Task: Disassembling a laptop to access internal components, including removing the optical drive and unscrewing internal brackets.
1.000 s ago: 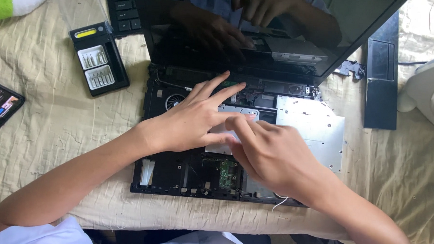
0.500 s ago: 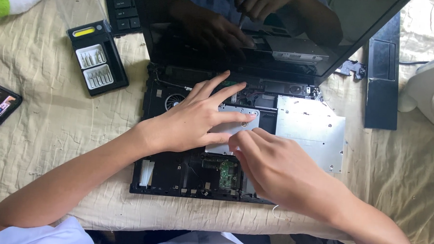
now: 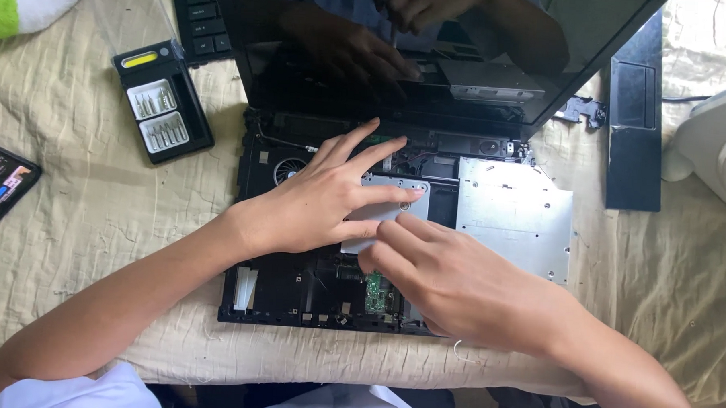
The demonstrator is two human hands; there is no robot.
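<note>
An opened black laptop base (image 3: pixel 251 293) lies on a beige cloth with its insides bared and its dark screen (image 3: pixel 465 47) tilted up behind. My left hand (image 3: pixel 319 198) rests flat, fingers spread, on a silver hard drive (image 3: pixel 391 193) in the middle of the base. My right hand (image 3: pixel 449 283) lies just below it, fingertips at the drive's lower edge, over a small green circuit board (image 3: pixel 374 291). A silver optical drive (image 3: pixel 515 217) sits to the right of the hard drive. Both hands are mirrored in the screen.
A black case of screwdriver bits (image 3: pixel 161 104) lies at upper left, a phone (image 3: pixel 2 179) at the left edge. A detached keyboard (image 3: pixel 199 17) and a black panel (image 3: pixel 635 133) flank the screen. A white appliance (image 3: pixel 723 140) stands at far right.
My right hand has slid down and left off the hard drive's right side to its lower edge. My left hand has stayed put on the drive.
</note>
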